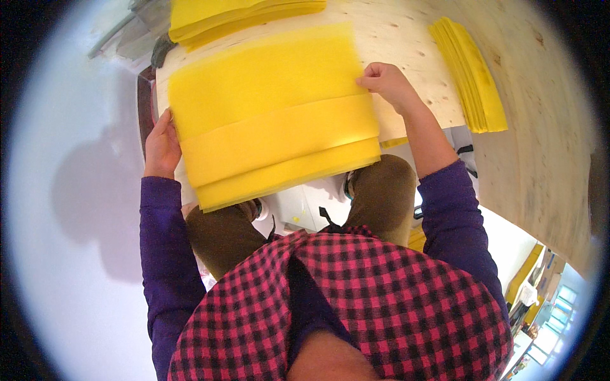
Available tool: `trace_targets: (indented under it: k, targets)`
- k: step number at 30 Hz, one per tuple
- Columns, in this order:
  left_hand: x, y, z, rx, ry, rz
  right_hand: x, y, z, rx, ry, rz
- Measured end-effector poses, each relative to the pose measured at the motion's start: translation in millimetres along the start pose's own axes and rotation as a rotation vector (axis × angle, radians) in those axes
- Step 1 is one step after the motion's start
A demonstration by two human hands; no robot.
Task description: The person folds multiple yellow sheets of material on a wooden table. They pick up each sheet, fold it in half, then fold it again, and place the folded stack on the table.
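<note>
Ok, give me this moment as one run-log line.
Left hand: at left edge of yellow sheets, grip unclear | Right hand: pinching their right edge | Nearby: yellow pile at right, yellow stack beyond sheets

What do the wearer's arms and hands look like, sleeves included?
Left hand and right hand bare, no gloves. Left sleeve and right sleeve: long, dark purple, no visible pattern. The left one ends near the wrist; the right one stops higher, leaving some forearm uncovered. No cables in view on either arm.
</note>
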State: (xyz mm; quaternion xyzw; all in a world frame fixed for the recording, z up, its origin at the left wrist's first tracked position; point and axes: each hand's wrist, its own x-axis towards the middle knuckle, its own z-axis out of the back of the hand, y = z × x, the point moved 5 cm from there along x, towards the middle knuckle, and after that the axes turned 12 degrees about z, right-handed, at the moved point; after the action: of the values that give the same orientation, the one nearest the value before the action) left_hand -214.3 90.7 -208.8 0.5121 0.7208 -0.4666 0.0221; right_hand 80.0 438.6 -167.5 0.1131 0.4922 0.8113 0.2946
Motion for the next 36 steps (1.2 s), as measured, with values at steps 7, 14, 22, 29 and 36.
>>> trace_targets:
  k: [7, 14, 22, 29, 36]
  targets:
    - [2, -2, 1, 0.038, 0.024, -0.021, 2, 1, 1, 0.012, -0.015, 0.067]
    - [-4, -3, -12, 0.125, 0.004, -0.039, 5, -6, 1, 0.041, 0.046, -0.018]
    - [-6, -8, -20, 0.288, 0.015, -0.062, 2, 3, 3, 0.010, -0.058, -0.056]
    - [12, -20, -9, 0.461, 0.004, 0.089, 15, 8, 2, 0.048, -0.066, -0.119]
    - [24, -28, -10, 0.576, -0.063, 0.150, 43, -13, -1, 0.142, 0.034, -0.092]
